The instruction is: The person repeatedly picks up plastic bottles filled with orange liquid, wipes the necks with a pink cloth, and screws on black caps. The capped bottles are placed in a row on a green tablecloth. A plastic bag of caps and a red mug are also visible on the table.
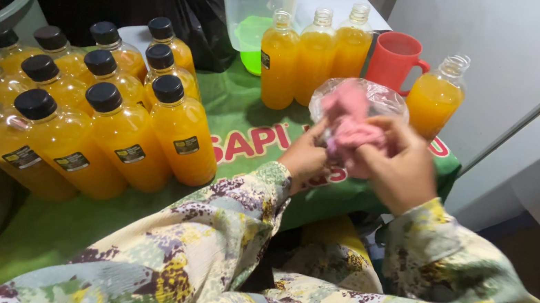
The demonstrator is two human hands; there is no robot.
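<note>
My left hand (305, 157) and my right hand (398, 167) both grip a crumpled pink cloth (350, 124) in front of me. The cloth presses against a clear bottle (359, 95) that is mostly hidden behind it and my fingers. Both arms wear sleeves with a green, yellow and purple pattern. Just behind the hands stand three uncapped bottles of orange juice (313, 56), and one more uncapped bottle (435, 97) stands to the right.
Several black-capped bottles of orange juice (114, 124) crowd the left side of the green cloth-covered table (244, 138). A red mug (393, 60) and a clear plastic jug (255, 4) stand at the back. A white wall runs along the right.
</note>
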